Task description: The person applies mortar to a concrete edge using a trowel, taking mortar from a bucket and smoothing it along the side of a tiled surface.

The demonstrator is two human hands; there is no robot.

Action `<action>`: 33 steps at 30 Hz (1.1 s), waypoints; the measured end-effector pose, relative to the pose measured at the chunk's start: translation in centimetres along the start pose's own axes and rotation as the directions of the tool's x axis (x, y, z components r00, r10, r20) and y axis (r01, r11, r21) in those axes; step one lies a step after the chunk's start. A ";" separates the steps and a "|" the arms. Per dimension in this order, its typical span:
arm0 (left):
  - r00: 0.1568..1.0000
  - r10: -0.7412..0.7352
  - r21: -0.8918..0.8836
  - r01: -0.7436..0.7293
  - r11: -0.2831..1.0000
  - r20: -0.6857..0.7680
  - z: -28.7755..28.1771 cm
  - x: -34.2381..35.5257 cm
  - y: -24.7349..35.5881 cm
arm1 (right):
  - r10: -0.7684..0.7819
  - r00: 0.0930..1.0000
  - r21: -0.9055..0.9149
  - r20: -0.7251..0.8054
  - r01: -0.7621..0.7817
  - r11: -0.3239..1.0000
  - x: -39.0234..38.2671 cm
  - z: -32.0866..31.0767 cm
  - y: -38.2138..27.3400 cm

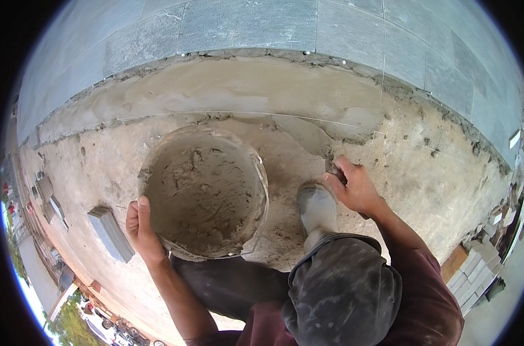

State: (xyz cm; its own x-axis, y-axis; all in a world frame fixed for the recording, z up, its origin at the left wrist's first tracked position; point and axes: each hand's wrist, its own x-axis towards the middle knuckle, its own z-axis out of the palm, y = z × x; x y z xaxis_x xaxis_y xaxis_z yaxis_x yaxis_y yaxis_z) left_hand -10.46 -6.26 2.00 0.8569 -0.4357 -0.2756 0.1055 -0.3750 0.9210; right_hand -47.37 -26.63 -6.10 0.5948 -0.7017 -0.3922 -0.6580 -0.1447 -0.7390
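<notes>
The bucket [261, 173], part-filled with grey mortar [201, 184], is the reference for all positions; its opening is round and offers no long axis. The left hand [142, 228] is at the bucket's left, near-side edge and is the nearer of the two: it is clamped on the rim, fingers curled and thumb pointing toward the far side. The right hand [355, 187] is to the right of the bucket, apart from it, so the opening lies leftward of that fist. The fist is wrapped around a dark-handled tool [341, 176]; the handle's long axis slants from the near right to the far left. The tool's working end cannot be told from the ground with certainty. The right forearm enters from the near right, back of the hand uppermost; the left forearm reaches forward from the near side. A grey boot [318, 209] stands between bucket and right hand. Beyond the bucket run a string line [239, 112], a smoothed mortar bed [227, 83] and, farthest out, laid grey slabs [250, 26]. A stack of tiles [111, 233] lies left of the bucket.
</notes>
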 end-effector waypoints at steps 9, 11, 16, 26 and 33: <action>1.000 -0.026 0.005 0.026 1.000 -0.009 0.6 -0.1 0.8 | 0.173 0.983 -0.089 0.058 -0.167 0.982 -7.0 -7.0 1.7; 0.999 -0.033 -0.007 0.033 0.999 0.011 0.4 0.0 0.7 | 0.183 0.980 -0.050 0.074 -0.179 0.982 -6.8 -6.8 1.2; 1.000 0.000 0.008 0.000 1.000 0.031 0.5 0.0 0.4 | 0.197 0.978 -0.032 0.067 -0.195 0.980 -3.8 -4.5 0.8; 0.997 0.035 0.054 -0.039 0.998 0.069 0.2 -0.4 1.0 | 0.089 0.994 -0.134 0.070 -0.079 0.988 -5.2 -6.7 -1.3; 0.999 0.040 0.048 -0.041 0.998 0.017 0.8 -0.4 0.4 | -0.142 0.985 -0.409 -0.096 0.091 0.908 1.1 -10.4 -3.9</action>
State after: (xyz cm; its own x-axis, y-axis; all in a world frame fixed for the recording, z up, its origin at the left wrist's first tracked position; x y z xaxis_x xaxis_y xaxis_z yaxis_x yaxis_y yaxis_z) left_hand -11.19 -6.92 2.26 0.8516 -0.4646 -0.2429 0.0458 -0.3956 0.9173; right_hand -48.96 -34.14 2.00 0.6351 -0.7378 -0.2286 -0.7322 -0.4808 -0.4824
